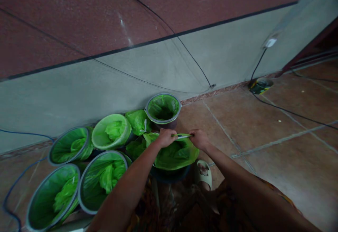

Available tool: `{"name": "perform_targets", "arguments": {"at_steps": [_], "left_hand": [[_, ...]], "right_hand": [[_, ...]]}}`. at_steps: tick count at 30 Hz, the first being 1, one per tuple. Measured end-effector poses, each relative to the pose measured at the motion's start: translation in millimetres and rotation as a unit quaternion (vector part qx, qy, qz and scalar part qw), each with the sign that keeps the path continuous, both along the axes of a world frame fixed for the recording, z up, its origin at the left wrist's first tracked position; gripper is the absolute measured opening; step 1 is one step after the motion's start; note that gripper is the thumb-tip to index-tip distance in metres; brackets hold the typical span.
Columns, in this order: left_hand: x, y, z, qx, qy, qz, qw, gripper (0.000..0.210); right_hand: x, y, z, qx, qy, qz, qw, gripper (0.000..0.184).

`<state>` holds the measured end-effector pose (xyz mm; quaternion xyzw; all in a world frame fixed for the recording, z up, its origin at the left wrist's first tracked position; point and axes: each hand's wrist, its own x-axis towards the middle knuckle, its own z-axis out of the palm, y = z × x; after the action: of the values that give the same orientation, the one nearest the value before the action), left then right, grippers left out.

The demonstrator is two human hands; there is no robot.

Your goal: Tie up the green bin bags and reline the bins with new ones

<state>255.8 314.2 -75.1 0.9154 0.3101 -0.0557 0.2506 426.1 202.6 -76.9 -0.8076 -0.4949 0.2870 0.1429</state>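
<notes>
Before you a maroon and grey wall (79, 94), black cable (185, 47) strung down it, white box (270, 42) to your right, can (257, 87) on tiled floor (293, 144), blue cable (29, 133) to your left

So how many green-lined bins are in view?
6: four bins grouped at left, another bin by the wall, and a bin below the left hand and right hand. More may be hidden.
</notes>
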Motion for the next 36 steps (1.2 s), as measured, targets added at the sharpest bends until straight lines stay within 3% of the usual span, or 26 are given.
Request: {"name": "perform_targets", "arguments": {"at_steps": [7,16,21,26,31,36], "left_hand": [[1.6,-6.8,-2.9,0.011,0.029,-0.010,0.999,0.019],[-2.9,-2.9,-6.3,-0.009,-0.049,0.004,0.999,0.007],[-2.5,-1.5,-4.9,-0.001,-0.089,0.019,0.996,0.014],[-0.6,-0.4,1.4,0.024,-0.127,0.029,0.991,0.024],[3.1,-3.2,8.1,0.054,-0.173,0.018,0.983,0.025],[5.3,-12.3,16.4,0.063,-0.183,-0.009,0.981,0.028]], "right_hand": [[-0.2,1.0,-2.8,-0.005,0.004,-0.002,1.000,0.024],[2.3,2.3,-0.3,-0.005,-0.007,-0.008,1.000,0.029],[2.8,0.7,0.3,0.008,0.002,0.000,1.000,0.026],[4.1,1.3,0.4,0.021,0.121,0.061,0.990,0.010],[0.6,15.2,2.1,0.159,0.194,-0.047,0.967,0.030],[-15.1,26.0,-4.3,0.154,0.291,-0.041,0.943,0.023]]}}
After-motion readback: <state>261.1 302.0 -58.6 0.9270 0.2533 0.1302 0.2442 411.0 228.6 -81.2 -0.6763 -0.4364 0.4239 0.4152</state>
